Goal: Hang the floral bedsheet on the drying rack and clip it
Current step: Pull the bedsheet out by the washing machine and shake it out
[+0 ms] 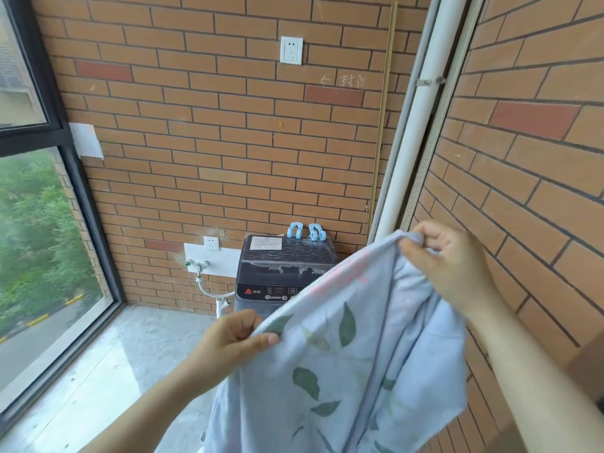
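Note:
A pale blue floral bedsheet [353, 371] with green leaf prints hangs in front of me, stretched between both hands. My left hand [233, 338] pinches its upper edge low at centre. My right hand [447, 266] grips a corner higher up at the right. Two light blue clips [305, 231] sit on the far edge of a dark washing machine [277, 269] behind the sheet. No drying rack shows in the head view.
A brick wall [212, 142] with a socket [291, 50] faces me. A second brick wall [523, 158] runs close on the right, with a white pipe [415, 132] in the corner. A big window [36, 240] fills the left. A tap [201, 265] sits beside the machine.

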Tool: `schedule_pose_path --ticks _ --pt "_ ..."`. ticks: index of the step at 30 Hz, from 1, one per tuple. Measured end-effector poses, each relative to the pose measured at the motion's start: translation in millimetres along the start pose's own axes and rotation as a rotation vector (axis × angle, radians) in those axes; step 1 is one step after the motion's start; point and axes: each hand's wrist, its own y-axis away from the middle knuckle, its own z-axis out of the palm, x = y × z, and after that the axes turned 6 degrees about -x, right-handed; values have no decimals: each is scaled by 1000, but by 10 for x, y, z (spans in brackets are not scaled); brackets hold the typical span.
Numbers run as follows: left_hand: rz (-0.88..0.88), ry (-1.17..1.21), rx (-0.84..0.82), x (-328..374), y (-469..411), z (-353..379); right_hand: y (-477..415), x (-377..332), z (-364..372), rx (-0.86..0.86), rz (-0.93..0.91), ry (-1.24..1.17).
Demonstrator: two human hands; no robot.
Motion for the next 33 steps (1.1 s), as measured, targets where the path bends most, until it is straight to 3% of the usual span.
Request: schedule_pose_path --ticks 6,9,12,15,18,20,26,30,33 --pt "123 6 173 342 -243 -149 36 320 -97 8 105 223" --pt "105 14 87 513 -333 -271 155 485 -40 40 142 213" --pt "9 -151 -34 468 -296 -300 199 550 -70 163 159 210" --pt "18 -83 106 423 -263 -264 186 616 -106 174 212 261" --pt "121 -118 295 637 -368 -268 182 636 -9 52 313 291" --pt "164 -197 301 826 -418 -239 246 580 75 -25 404 241" --pt "212 -407 169 982 -446 -41 545 184 519 -270 87 23" --pt "195 -464 -5 1023 -430 49 483 -60 758 -350 -7 -99" --pt "181 -501 -47 1039 -419 63 419 -149 866 -402 -33 -152"
